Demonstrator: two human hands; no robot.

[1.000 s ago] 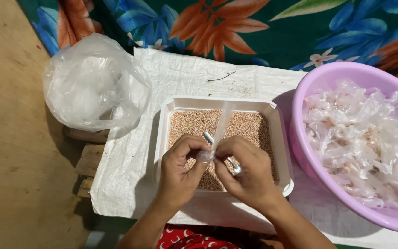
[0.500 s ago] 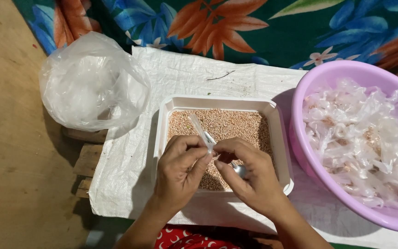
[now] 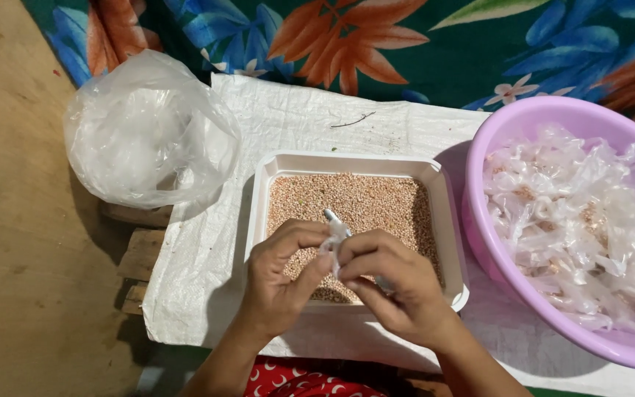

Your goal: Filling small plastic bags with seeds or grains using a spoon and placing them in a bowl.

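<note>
Left hand (image 3: 277,283) and right hand (image 3: 391,283) together, fingers pinching a small clear plastic packet (image 3: 334,234) above the white tray (image 3: 446,220) of brown grain (image 3: 365,202).

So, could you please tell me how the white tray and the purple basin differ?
The white tray is rectangular and shallow; the purple basin is round and deeper. The tray holds loose brownish grains; the basin holds a heap of small clear plastic packets. Both sit on the white woven sheet.
</note>
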